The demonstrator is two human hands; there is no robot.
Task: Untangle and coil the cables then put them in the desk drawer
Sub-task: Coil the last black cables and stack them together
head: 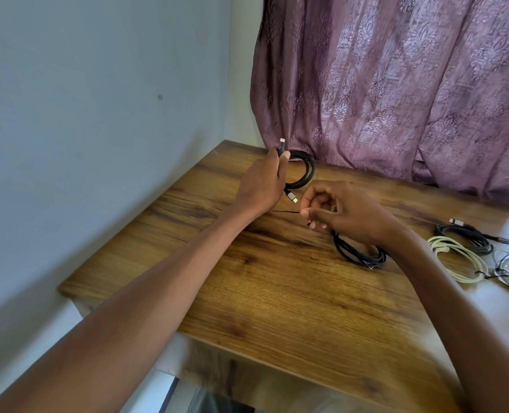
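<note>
Right now the left hand (pixel 263 180) holds a coiled black cable (pixel 302 171) above the far part of the bench (pixel 247 293), its grip closed round the bunched loops with one plug standing up past the fingers. Just beside it, on the near side, the right hand (pixel 339 213) pinches a thin black tie (pixel 286 210) that points toward the coil (so the right is nearer for wrapping). Another black coil (pixel 357 254), white cables (pixel 455 263) and a grey coil (pixel 467 236) lie to the right.

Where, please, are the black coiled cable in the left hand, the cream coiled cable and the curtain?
black coiled cable (pixel 306 171), head view, right side of loop.
cream coiled cable (pixel 449 248), head view, upper strands.
curtain (pixel 396 84), head view, middle folds.
</note>
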